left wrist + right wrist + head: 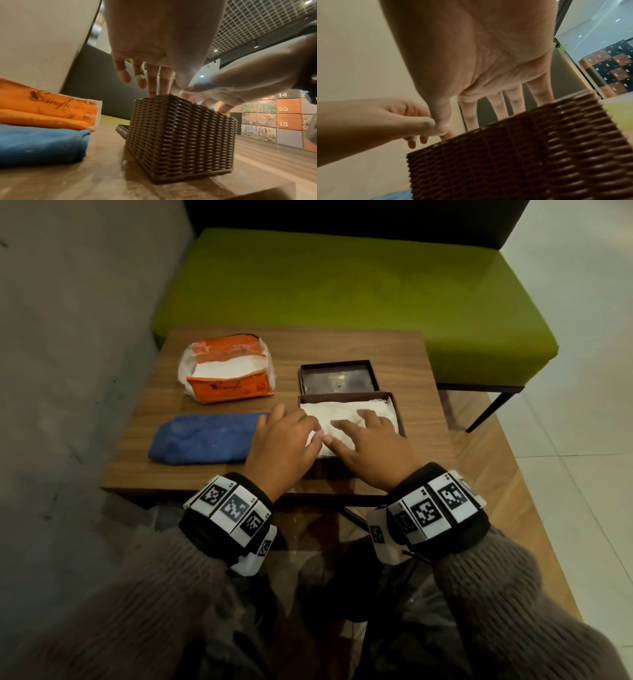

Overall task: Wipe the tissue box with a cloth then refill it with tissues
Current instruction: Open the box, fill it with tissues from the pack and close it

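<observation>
White tissues [346,414] were already inside the wicker box [180,135] on the table [404,361]; my left hand [281,446] and right hand [373,446] pressed them flat with straight fingers. Lid [337,375] probably goes on next.

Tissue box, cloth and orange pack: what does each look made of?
Tissue box: dark brown woven wicker, likely plastic rattan given the even, slightly glossy weave. Cloth: blue, soft and matte, folded with rounded edges, probably microfibre or terry. Orange pack: thin glossy plastic film, crinkled and torn open, white tissues inside.
</observation>
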{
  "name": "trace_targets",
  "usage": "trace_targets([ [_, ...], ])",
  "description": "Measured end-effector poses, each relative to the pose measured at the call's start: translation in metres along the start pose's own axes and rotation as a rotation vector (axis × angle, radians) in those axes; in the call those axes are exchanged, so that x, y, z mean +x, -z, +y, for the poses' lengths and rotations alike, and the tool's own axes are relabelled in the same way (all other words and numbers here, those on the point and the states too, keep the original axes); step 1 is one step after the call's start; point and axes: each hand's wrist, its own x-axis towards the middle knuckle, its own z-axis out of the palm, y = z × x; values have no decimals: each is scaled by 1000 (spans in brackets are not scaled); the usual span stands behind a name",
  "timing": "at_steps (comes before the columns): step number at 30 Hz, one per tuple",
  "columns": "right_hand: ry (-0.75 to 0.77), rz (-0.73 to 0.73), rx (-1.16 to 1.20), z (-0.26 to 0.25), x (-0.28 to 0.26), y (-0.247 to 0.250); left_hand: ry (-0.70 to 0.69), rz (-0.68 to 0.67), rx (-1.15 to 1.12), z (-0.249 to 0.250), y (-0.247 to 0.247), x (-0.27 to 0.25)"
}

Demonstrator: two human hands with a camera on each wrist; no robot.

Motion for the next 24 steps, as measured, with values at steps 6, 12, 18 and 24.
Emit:
trace_targets([
  [6,-19,-162,-52,2,5,-6,184,184,-203,-67,20,32],
  [12,-23,-181,-59,5,5,-11,351,41,-69,-157,31,88],
  [18,-13,-155,-69,9,7,-17,338,-618,209,-179,16,116],
  [24,-1,-142,-82,9,7,-18,168,-690,478,-174,-1,119],
])
